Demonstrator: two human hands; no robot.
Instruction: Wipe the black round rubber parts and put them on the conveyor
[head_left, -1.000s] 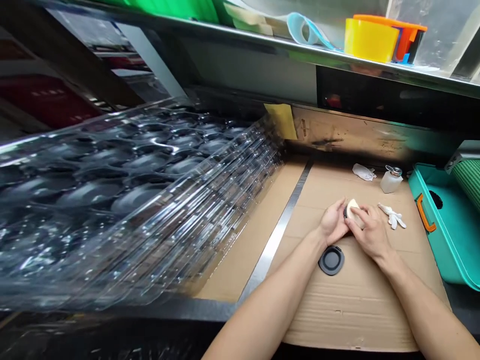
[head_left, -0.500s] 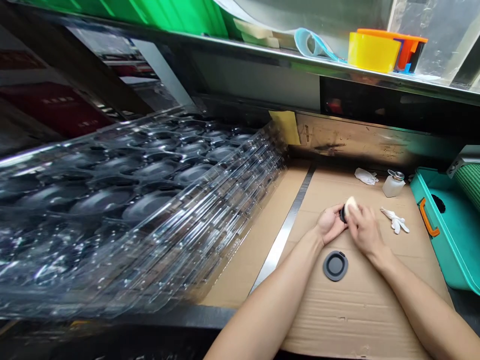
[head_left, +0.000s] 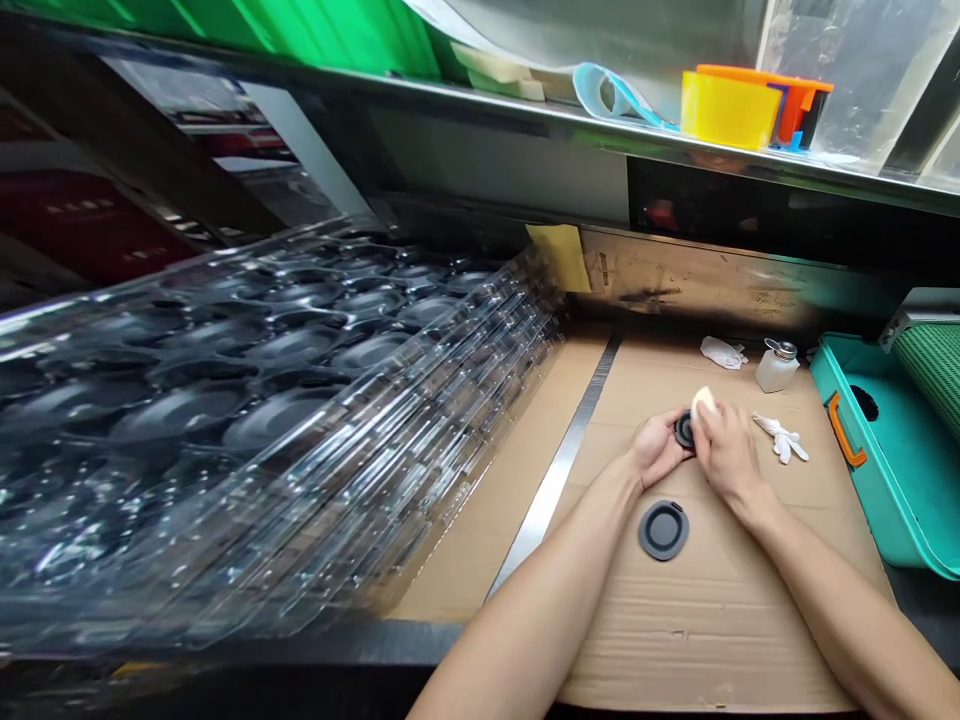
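My left hand [head_left: 657,447] holds a small dark round part [head_left: 683,430], its fingers curled around the rim. Against that part, my right hand [head_left: 724,450] presses a cream-coloured pad [head_left: 703,402], pinched between thumb and fingers; it looks like a sponge or folded cloth. The right fingers cover much of the part. Just below both hands, a dark grey round lid-like disc [head_left: 664,530] with a small tab lies flat on the cardboard [head_left: 697,620].
Stacked clear plastic trays [head_left: 420,430] with dark round parts fill the left. A white glove [head_left: 781,438], crumpled white cloth [head_left: 724,352] and pump bottle [head_left: 777,366] lie beyond my right hand. A teal bin [head_left: 877,500] stands at right, under a shelf [head_left: 525,112] holding a yellow container [head_left: 727,112].
The pad has shifted slightly on the small part, and more of the part's face shows now. The whole view has moved a little; the disc stays in place on the cardboard.
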